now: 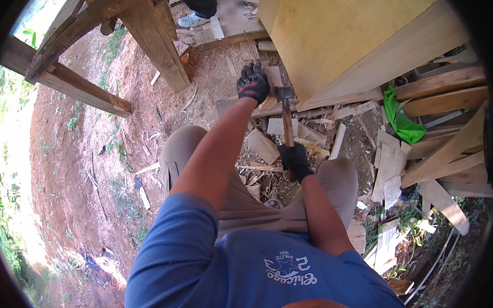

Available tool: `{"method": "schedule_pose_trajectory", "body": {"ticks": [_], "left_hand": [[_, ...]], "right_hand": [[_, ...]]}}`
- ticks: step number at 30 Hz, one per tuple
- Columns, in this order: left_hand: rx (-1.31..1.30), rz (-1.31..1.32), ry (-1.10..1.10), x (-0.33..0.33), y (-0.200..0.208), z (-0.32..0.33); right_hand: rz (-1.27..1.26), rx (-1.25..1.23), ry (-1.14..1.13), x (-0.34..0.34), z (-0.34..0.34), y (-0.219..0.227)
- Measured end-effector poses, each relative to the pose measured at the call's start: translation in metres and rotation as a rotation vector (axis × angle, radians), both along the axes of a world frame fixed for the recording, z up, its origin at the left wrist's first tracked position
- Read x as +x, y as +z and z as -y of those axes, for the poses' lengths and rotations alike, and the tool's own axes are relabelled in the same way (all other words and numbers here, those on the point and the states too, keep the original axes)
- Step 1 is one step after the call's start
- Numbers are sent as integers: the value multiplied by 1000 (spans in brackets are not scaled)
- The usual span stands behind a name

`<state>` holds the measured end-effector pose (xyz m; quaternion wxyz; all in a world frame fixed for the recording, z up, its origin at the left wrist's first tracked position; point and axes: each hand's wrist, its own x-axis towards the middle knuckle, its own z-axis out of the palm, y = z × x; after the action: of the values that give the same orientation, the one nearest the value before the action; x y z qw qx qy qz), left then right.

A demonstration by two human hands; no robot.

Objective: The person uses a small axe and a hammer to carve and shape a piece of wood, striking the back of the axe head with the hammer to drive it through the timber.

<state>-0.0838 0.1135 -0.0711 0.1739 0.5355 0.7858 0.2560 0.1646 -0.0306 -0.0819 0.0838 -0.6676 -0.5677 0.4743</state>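
My right hand (295,160), in a black glove, is closed around the wooden handle of a hammer (288,122). Its dark metal head lies over a small pale piece of wood (273,77) in front of me. Just left of that wood is my left hand (253,83), in a black glove with red marks. Its fingers look curled, and whatever they hold is hidden. Beneath both, a flat board (231,104) runs across the ground. My knees are spread on either side of the work.
A large pale wooden panel (356,36) stands close at the front right. To the left is a wooden trestle (156,43). Stacked boards (445,98) and a green cloth (400,116) lie at right. Offcuts and shavings cover the ground. Another person's shoe (193,20) shows at the top.
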Motion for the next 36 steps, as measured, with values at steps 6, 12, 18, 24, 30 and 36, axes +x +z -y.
{"method": "schedule_pose_trajectory", "body": {"ticks": [6, 12, 18, 24, 30, 36], "left_hand": [[-422, 405, 132, 38, -65, 21], [202, 765, 374, 4, -68, -16], [-38, 625, 255, 49, -6, -19], [-48, 583, 278, 45, -6, -20], [343, 1154, 305, -80, 94, -35], [830, 1201, 492, -177, 149, 35]], "right_hand": [[33, -135, -91, 13, -2, 23], [33, 12, 49, -15, 9, 36], [-325, -239, -269, -8, 10, 65], [-304, -102, -313, -2, 24, 79], [-120, 213, -16, 6, 28, 39], [-567, 321, -180, -15, -1, 201]]}}
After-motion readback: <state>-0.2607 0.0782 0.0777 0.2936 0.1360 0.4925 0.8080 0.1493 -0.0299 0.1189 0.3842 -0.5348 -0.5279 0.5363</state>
